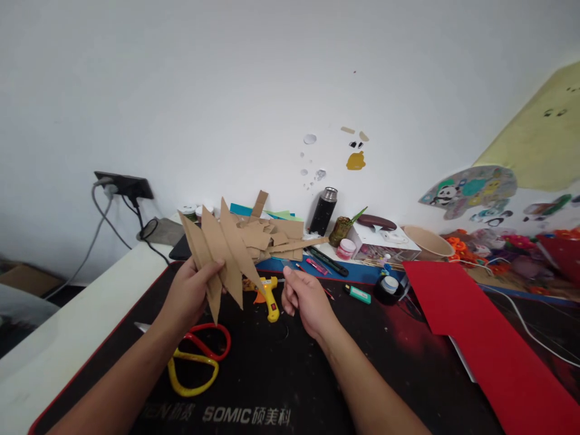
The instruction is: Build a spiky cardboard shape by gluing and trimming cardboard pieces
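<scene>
Grips cardbd spikes (223, 251) in L hand (188, 291), at 12 o'clock from scissors (194, 357). Curls R hand (309, 297) at 3 o'clock from glue gun (270, 298); can't tell if holding sth.

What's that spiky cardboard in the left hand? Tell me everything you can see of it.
The spiky cardboard is plain brown and flat: three slim, overlapping blades, pointed at top and bottom, tops leaning left in the picture. Whether they are joined is unclear. The left hand grips it toward the lower left, thumb across the front, holding it up over the black mat. It partly hides the yellow glue gun.
</scene>
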Available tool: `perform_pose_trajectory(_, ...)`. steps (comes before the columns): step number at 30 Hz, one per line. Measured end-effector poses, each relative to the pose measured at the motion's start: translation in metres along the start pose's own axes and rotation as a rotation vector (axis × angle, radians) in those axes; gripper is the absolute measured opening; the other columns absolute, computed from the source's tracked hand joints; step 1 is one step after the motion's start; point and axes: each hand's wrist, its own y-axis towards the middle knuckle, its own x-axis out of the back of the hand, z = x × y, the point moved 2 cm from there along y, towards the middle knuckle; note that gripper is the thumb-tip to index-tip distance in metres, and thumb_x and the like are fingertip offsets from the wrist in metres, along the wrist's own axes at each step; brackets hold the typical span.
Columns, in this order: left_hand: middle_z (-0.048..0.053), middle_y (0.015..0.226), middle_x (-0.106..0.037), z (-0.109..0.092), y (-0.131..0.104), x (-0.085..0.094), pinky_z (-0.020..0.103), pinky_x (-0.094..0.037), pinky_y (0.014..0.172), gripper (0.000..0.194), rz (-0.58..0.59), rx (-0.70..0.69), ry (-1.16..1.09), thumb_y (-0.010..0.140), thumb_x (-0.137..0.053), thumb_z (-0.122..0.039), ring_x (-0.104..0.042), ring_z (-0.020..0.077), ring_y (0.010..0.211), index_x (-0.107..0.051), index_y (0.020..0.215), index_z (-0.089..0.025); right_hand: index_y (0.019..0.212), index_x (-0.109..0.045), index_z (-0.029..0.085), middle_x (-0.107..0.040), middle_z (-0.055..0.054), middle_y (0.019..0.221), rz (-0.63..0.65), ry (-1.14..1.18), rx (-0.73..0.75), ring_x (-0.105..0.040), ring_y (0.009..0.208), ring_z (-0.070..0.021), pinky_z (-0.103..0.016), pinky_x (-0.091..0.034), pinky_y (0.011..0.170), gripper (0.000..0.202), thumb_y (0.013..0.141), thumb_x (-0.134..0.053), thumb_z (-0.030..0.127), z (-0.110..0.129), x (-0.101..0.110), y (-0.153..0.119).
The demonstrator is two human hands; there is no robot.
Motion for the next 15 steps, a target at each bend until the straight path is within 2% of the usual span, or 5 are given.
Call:
perform_pose_trajectory(3,-0.001,0.067,-0.071,0.007,0.001,0.001,0.024,-0.050,0.038,0.043,0.045,0.043,0.078,0.061,-0.088,-0.032,-0.061,0.0158,0.046,-0.066,0.095,-0.018,0.065,-0.057,0.020,-0.049,0.005,0.046,-0.011,-0.084,-0.025,-0.048,0.040,-0.0096,-0.021,-0.031,0.040,0.063,0.081,-0.075,0.078,-0.002,0.002,0.001)
perform_pose_trajectory(7,-0.001,0.071,-0.072,0.017,0.001,0.002,0.026,-0.053,0.042,0.042,0.139,0.045,0.180,0.069,-0.087,-0.039,-0.064,0.0174,0.050,-0.064,0.098,-0.019,0.086,-0.067,0.018,-0.062,0.004,0.063,0.040,-0.104,-0.032,-0.053,0.044,-0.0089,-0.020,-0.035,0.040,0.058,0.078,-0.079,0.075,-0.003,0.000,0.000)
perform_pose_trajectory(9,-0.002,0.070,-0.072,0.020,0.000,0.001,0.027,-0.053,0.043,0.043,0.188,0.052,0.225,0.072,-0.085,-0.043,-0.063,0.0173,0.049,-0.064,0.100,-0.019,0.091,-0.066,0.019,-0.063,0.004,0.068,0.060,-0.135,-0.008,-0.052,0.043,-0.0082,-0.020,-0.035,0.039,0.057,0.079,-0.079,0.073,-0.003,-0.002,0.000)
perform_pose_trajectory(15,-0.003,0.068,-0.070,0.018,-0.008,-0.004,0.029,-0.051,0.044,0.045,0.278,0.080,0.303,0.072,-0.083,-0.045,-0.062,0.0179,0.048,-0.062,0.104,-0.021,0.088,-0.061,0.020,-0.060,0.005,0.068,0.054,-0.222,0.045,-0.049,0.043,-0.0074,-0.021,-0.033,0.040,0.053,0.086,-0.072,0.072,-0.004,-0.004,-0.001)
